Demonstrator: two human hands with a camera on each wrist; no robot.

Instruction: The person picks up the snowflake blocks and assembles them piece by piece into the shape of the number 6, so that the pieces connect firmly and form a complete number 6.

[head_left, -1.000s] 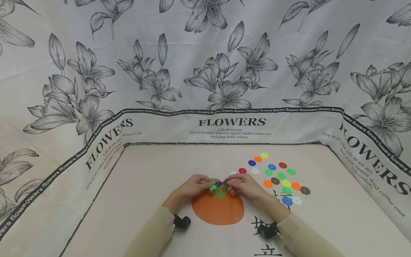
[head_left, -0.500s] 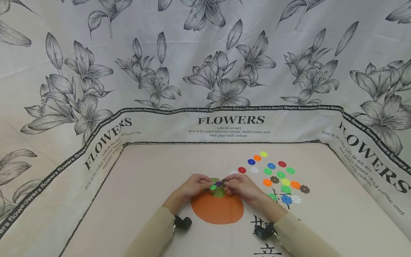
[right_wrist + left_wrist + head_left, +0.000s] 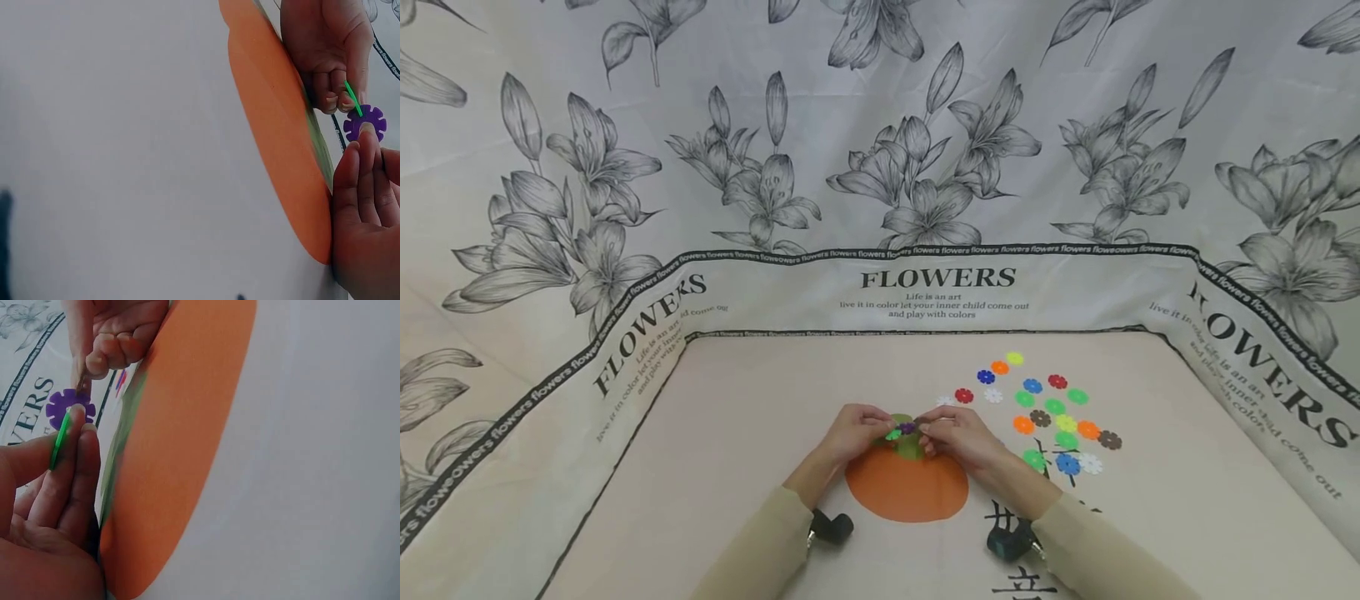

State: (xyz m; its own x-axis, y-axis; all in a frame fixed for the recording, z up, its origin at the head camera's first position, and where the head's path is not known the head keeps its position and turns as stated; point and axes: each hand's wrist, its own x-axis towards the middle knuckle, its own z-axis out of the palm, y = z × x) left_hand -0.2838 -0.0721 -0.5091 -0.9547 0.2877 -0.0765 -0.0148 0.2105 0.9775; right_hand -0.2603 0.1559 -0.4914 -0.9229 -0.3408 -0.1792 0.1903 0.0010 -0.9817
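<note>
Over the green top of a printed orange shape (image 3: 908, 492), both hands meet in the head view. My left hand (image 3: 859, 429) pinches a green notched plastic disc (image 3: 59, 442), seen edge-on in the left wrist view. Attached at its edge is a purple notched disc (image 3: 61, 406), face-on to both wrist cameras. My right hand (image 3: 964, 435) pinches a brown disc (image 3: 80, 383) whose thin edge meets the purple disc's rim. Its fingers hide most of the brown disc. In the right wrist view, the right fingertips (image 3: 367, 128) overlap the purple disc (image 3: 377, 119).
Several loose notched discs lie on the table to the right, including a red disc (image 3: 964, 396), an orange disc (image 3: 1023, 425) and a blue disc (image 3: 1067, 464). Black printed characters (image 3: 1024, 583) mark the cloth nearer me. A flower-printed curtain (image 3: 940, 167) encloses the far side.
My right hand has moved slightly left, bringing the brown disc up against the purple one. The left hand keeps hold of the green disc. The head view has shifted a little.
</note>
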